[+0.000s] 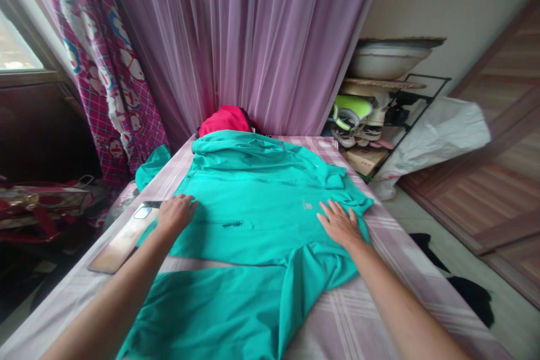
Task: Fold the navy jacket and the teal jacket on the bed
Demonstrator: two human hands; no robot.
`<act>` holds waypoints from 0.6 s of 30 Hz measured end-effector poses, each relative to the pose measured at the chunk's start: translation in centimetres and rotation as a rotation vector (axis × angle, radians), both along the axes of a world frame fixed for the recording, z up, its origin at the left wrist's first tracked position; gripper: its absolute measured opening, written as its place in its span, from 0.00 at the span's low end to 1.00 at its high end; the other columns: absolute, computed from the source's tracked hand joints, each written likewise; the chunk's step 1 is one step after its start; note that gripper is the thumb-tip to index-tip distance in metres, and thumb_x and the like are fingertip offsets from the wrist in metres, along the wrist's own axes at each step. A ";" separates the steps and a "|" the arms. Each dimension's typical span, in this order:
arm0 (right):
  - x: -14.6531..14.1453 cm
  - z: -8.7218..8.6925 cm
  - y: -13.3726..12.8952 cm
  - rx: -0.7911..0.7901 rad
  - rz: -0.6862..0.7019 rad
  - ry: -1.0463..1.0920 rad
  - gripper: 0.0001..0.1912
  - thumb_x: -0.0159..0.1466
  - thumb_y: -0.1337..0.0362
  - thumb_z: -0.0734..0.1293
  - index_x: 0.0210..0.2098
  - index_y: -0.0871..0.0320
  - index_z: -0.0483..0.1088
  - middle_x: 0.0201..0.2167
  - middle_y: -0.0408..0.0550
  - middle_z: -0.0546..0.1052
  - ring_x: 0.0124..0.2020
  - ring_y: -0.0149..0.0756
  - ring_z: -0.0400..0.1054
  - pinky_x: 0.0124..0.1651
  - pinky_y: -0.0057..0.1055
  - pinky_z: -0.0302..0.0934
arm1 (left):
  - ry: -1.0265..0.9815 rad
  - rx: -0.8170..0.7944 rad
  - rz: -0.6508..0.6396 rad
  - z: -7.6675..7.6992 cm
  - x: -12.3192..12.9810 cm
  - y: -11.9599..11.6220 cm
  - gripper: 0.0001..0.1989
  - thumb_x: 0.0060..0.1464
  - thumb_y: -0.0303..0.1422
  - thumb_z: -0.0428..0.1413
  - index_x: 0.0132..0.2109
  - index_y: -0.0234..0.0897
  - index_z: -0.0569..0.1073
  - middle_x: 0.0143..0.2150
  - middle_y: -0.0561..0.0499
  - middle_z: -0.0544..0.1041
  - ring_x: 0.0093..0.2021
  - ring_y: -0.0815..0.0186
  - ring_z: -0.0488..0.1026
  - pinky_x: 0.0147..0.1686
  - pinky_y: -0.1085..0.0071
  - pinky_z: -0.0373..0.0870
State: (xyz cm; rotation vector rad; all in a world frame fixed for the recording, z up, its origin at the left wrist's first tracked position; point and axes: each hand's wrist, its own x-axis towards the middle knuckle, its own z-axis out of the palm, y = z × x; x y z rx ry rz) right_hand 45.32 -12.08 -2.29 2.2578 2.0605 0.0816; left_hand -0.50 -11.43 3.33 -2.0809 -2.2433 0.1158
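A teal jacket [261, 202] lies spread sideways over the checked cloth, with a small zipped pocket near its middle and a little pale logo at the right. One sleeve [228, 298] stretches across the near side toward me. My left hand [177, 212] rests on the jacket's left edge, its fingers laid out and curving slightly. On the right, my right hand [341, 220] lies flat on the fabric beside the logo, fingers spread. Neither hand grips anything. Left of my left hand is a phone [122, 242], back side up.
A red bag-like item [225, 119] sits at the far end of the checked cloth [358, 315], before purple curtains [261, 39]. At the right stand a shoe rack [379, 124] and a white plastic bag [442, 129]. A patterned curtain [105, 67] hangs at the left.
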 end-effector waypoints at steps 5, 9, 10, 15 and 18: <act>-0.1 -0.8 -0.2 0.044 -0.002 -0.022 0.29 0.72 0.55 0.50 0.69 0.53 0.58 0.71 0.53 0.57 0.71 0.45 0.50 0.69 0.53 0.42 | 0.006 0.041 0.184 -0.6 -3.2 2.0 0.25 0.61 0.41 0.42 0.52 0.32 0.77 0.52 0.33 0.77 0.53 0.45 0.74 0.49 0.55 0.68; -0.1 -0.9 -0.2 0.049 0.015 -0.040 0.29 0.72 0.55 0.51 0.69 0.53 0.59 0.71 0.53 0.57 0.71 0.46 0.50 0.68 0.53 0.43 | -0.026 0.037 0.276 -1.2 -4.3 3.6 0.28 0.62 0.44 0.41 0.55 0.32 0.75 0.54 0.33 0.77 0.53 0.45 0.74 0.48 0.55 0.68; -0.2 -0.8 -0.2 0.049 0.014 -0.044 0.28 0.72 0.55 0.51 0.69 0.53 0.59 0.71 0.53 0.58 0.70 0.46 0.51 0.68 0.53 0.43 | -0.031 0.032 0.299 -1.2 -4.4 4.0 0.28 0.62 0.45 0.42 0.55 0.32 0.75 0.54 0.32 0.77 0.53 0.44 0.74 0.48 0.55 0.68; -0.4 -0.7 -0.1 0.048 0.002 -0.027 0.28 0.72 0.56 0.51 0.68 0.52 0.59 0.71 0.53 0.58 0.70 0.46 0.51 0.68 0.53 0.44 | -0.042 -0.015 0.350 -1.1 -4.6 5.5 0.29 0.60 0.49 0.46 0.52 0.31 0.76 0.54 0.30 0.77 0.56 0.42 0.73 0.50 0.53 0.67; -0.6 -0.3 0.1 0.054 0.013 0.007 0.28 0.72 0.55 0.51 0.69 0.51 0.58 0.71 0.53 0.58 0.70 0.46 0.50 0.67 0.55 0.43 | -0.024 -0.046 0.325 -0.7 -4.5 6.0 0.26 0.60 0.46 0.47 0.52 0.31 0.76 0.54 0.29 0.77 0.56 0.41 0.72 0.51 0.51 0.66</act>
